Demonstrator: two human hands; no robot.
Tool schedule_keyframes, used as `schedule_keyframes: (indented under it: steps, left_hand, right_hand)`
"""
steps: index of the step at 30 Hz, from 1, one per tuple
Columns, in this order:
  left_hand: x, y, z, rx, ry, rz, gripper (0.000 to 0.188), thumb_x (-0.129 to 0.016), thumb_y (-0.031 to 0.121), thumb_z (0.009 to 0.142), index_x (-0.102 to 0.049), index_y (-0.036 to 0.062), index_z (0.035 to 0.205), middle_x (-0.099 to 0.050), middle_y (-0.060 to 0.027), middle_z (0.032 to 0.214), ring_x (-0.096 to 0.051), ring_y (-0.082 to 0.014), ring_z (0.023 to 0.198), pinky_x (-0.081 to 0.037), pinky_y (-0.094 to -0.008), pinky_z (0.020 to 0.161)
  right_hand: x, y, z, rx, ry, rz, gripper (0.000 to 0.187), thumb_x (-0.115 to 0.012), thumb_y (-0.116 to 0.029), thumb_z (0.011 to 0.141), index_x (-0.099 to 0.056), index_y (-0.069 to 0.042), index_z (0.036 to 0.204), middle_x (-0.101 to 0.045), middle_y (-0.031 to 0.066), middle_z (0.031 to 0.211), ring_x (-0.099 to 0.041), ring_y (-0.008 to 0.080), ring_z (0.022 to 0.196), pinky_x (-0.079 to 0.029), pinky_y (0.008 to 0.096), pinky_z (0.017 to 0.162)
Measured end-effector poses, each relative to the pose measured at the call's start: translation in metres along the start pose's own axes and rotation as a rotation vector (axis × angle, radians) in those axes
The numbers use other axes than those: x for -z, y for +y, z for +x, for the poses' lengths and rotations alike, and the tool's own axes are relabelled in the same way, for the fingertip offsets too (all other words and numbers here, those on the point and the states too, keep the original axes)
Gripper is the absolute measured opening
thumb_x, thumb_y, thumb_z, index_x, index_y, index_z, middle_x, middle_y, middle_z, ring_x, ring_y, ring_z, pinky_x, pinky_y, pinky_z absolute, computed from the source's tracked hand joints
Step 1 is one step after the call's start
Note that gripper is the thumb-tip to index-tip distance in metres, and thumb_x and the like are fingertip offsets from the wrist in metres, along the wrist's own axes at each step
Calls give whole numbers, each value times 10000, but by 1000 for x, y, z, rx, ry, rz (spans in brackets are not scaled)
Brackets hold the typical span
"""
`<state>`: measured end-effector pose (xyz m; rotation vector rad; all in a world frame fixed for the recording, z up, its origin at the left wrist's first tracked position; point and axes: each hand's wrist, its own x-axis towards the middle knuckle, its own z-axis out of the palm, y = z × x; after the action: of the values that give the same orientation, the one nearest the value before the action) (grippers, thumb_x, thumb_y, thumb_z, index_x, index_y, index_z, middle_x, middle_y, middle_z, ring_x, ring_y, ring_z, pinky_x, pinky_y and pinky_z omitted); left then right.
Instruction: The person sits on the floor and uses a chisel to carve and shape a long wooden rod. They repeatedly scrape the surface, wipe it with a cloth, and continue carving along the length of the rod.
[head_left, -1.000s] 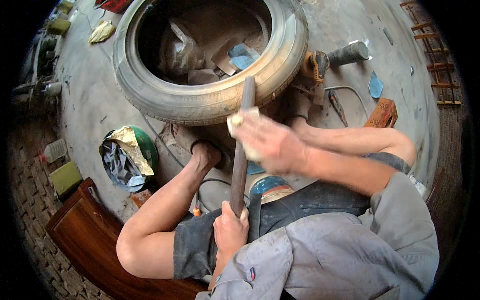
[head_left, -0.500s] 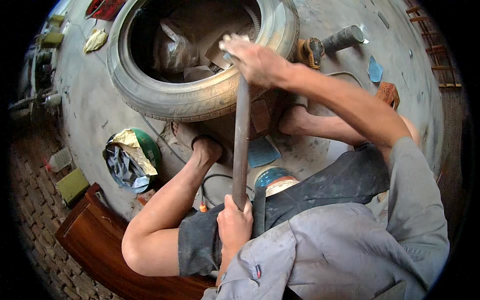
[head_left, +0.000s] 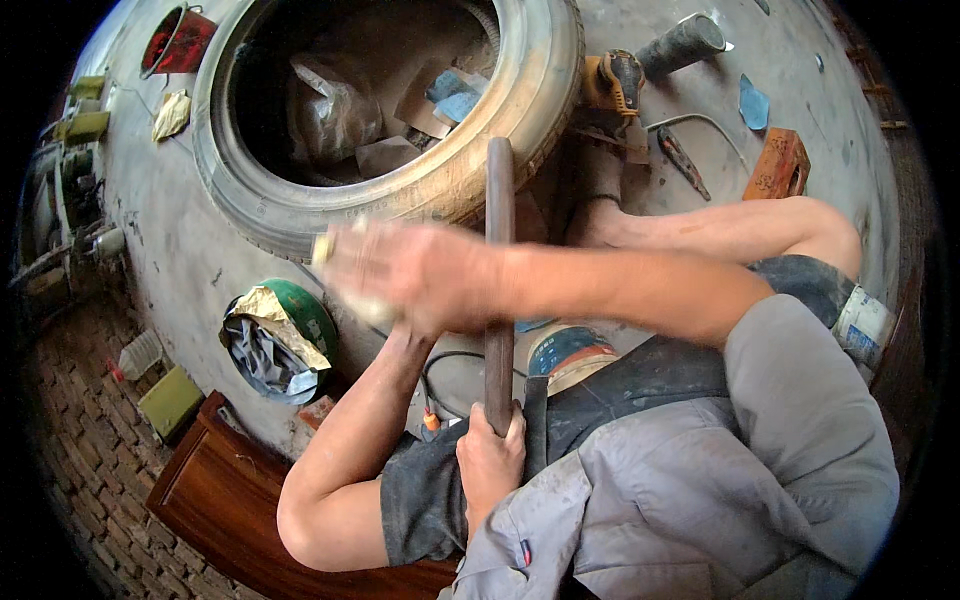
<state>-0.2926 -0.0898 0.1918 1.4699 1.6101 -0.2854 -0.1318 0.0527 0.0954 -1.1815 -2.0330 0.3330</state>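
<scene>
Left hand (head_left: 490, 455): clenched around the lower end of a brown bar (head_left: 499, 195), which stands roughly lengthwise before the person, its upper end in front of the tyre's near wall; contact there cannot be confirmed. Right hand (head_left: 425, 275): blurred, left of the bar, grasping a pale yellowish piece (head_left: 322, 248), the forearm crossing over the bar. Beyond, at left, a green tub (head_left: 312, 318) contains crumpled sheets. Farther out, a tyre (head_left: 540, 110) lies flat, a yellow-and-black power tool (head_left: 624, 80) beside it at right. A red bucket (head_left: 185, 45) is at far left.

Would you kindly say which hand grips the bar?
The left hand, around the lower end of the bar; the right hand, blurred left of it, holds a pale piece.
</scene>
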Motion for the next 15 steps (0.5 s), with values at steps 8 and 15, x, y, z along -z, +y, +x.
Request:
schedule_keyframes:
  steps: [8,15]
  left_hand:
    - [1,5,0,65,-3,3,291,-707,247,909,-617,-19,986,-628,-286,783,-655,-447,743,-519,-428,698]
    - [1,4,-1,98,-8,31,304,-708,264,913,-615,-11,1002,-633,-279,776,-652,-455,741,-520,-431,692]
  right_hand:
    - [37,119,14,74,-61,-407,590,-632,-105,846,-506,14,1410,-523,213,1443,-495,366,1360,-339,470,1208]
    - [14,-45,-18,-168,-34,227,637,-638,-78,773,-517,13,1393,-549,235,1399,-506,391,1348,-414,434,1147]
